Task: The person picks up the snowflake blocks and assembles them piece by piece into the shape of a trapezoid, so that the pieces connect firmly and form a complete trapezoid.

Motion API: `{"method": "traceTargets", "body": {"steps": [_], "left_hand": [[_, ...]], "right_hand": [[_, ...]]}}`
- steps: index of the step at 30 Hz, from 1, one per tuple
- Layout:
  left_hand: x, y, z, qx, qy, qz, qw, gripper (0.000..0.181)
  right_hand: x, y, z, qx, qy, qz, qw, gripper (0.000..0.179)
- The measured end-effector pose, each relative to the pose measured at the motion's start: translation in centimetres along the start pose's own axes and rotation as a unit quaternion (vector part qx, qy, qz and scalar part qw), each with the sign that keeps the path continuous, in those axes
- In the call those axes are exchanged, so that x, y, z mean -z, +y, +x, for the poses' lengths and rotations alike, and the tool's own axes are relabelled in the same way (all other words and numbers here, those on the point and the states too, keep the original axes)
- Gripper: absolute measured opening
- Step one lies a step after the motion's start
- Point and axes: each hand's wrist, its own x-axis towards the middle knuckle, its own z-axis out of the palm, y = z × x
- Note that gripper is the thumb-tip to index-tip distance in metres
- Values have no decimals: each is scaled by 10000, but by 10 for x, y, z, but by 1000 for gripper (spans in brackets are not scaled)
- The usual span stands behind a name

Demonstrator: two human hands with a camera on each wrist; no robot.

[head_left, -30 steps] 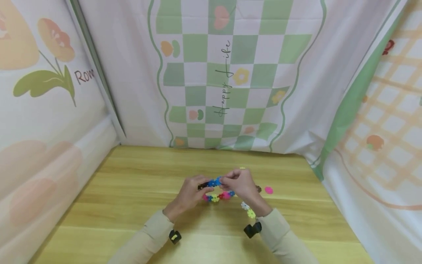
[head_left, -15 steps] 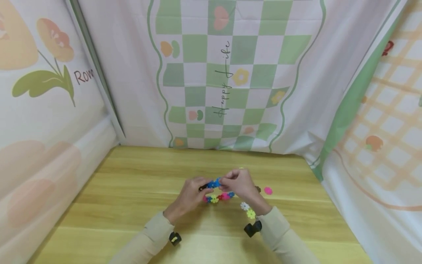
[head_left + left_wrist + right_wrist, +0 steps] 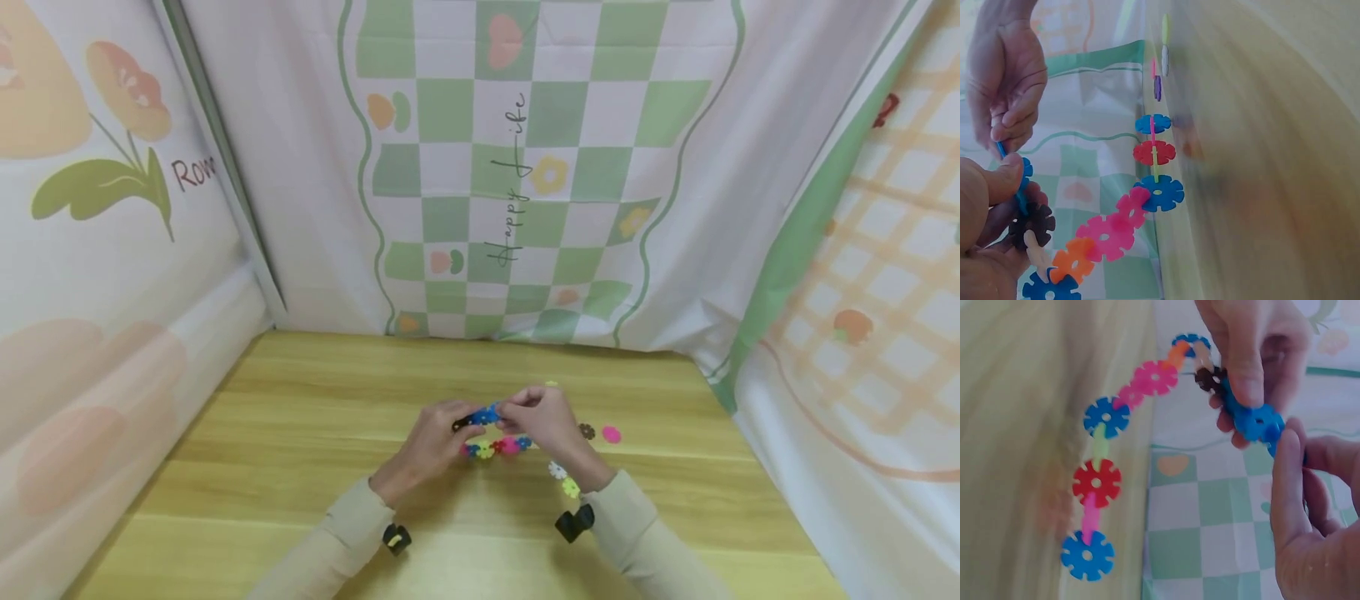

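A chain of slotted snowflake discs hangs from my hands in a curve. My left hand (image 3: 433, 437) pinches its upper end near a dark disc (image 3: 1032, 225) and a blue disc (image 3: 1254, 423), thumb against them. My right hand (image 3: 543, 423) pinches a blue piece (image 3: 1274, 439) at the very end, its fingertips partly hiding it. Beyond the dark disc the chain runs through a peach disc (image 3: 1036, 255), an orange disc (image 3: 1072, 261) and pink discs (image 3: 1155, 377). Lower down, a red disc (image 3: 1096, 482) precedes the last blue disc (image 3: 1087, 555) at the tabletop.
Loose discs lie on the wooden table (image 3: 300, 483) to the right: a pink disc (image 3: 612, 434), a brown disc (image 3: 587, 431), a white disc (image 3: 557, 471) and a yellow-green disc (image 3: 571, 487). Printed curtains (image 3: 322, 275) enclose the table's back and sides.
Both hands stay nearly in place on the blue pieces. The hanging part of the chain has shifted very slightly left.
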Motion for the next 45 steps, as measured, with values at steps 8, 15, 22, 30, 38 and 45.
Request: {"method": "traceTargets", "body": {"steps": [8,15,22,30,38,45], "left_hand": [[1,1,7,748,-114,-322,9966,38],[-3,0,5,1237,115,-725,9896,35],[0,0,5,1801,285,-1510,9716,35],[2,-2,2,2089,182,-1842,9603,36],[2,-5,5,2020,168,-2012,9583,36],[3,-6,4,1988,190,-2056,9580,34]], "right_hand": [[-1,-2,9,-96,-240,-207,9995,19],[10,1,19,224,-1042,-612,9924,32],[60,9,57,535,-839,-1755,9794,38],[97,50,107,766,-523,-3654,9262,32],[106,87,126,762,-373,-4245,9014,34],[99,92,134,786,-259,-4169,9052,25]]}}
